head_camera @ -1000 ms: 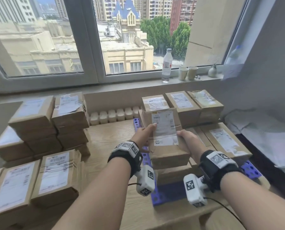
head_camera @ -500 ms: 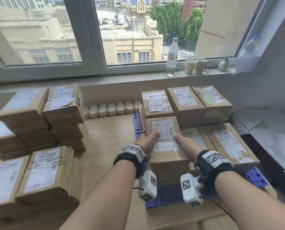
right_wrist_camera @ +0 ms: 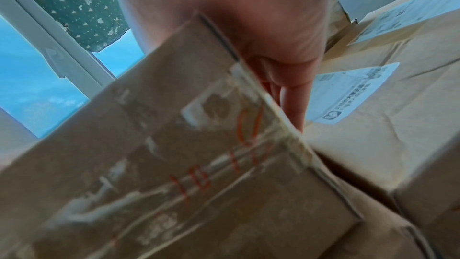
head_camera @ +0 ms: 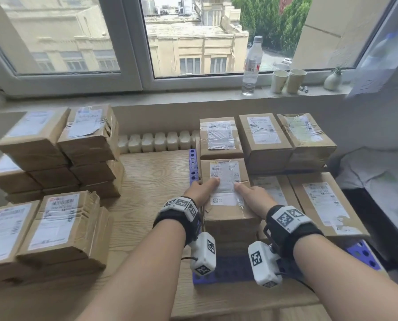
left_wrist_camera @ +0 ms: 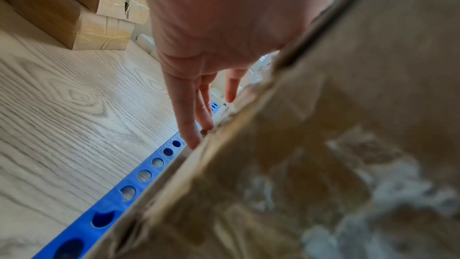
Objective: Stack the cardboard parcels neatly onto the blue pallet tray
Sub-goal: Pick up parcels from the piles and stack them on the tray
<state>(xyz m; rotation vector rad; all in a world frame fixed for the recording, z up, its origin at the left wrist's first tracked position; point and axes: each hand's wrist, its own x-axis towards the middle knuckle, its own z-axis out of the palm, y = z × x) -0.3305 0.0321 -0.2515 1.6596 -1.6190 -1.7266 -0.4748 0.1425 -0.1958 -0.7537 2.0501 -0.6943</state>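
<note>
A taped cardboard parcel (head_camera: 224, 172) with a white label sits on top of other parcels at the front left of the blue pallet tray (head_camera: 192, 165). My left hand (head_camera: 201, 189) holds its left edge, thumb on top, with the fingers (left_wrist_camera: 189, 117) reaching down the side towards the tray's holed rim (left_wrist_camera: 139, 180). My right hand (head_camera: 253, 195) holds the right edge the same way, its fingers (right_wrist_camera: 293, 103) between this parcel (right_wrist_camera: 186, 155) and the lower one beside it. Three taller stacks (head_camera: 262, 135) stand at the tray's back, and flat parcels (head_camera: 320, 200) lie to the right.
Piles of parcels (head_camera: 54, 144) (head_camera: 61, 228) stand on the left of the wooden table (head_camera: 151, 193). A row of white blocks (head_camera: 156, 142) lines the wall. A water bottle (head_camera: 252, 66), two paper cups (head_camera: 288, 81) and a small vase (head_camera: 332, 79) are on the sill. Grey cloth (head_camera: 378, 177) lies to the right.
The parcel, held up in the air by both hands a second ago, has come down and forward onto the stack at the tray's front left. Both hands moved with it.
</note>
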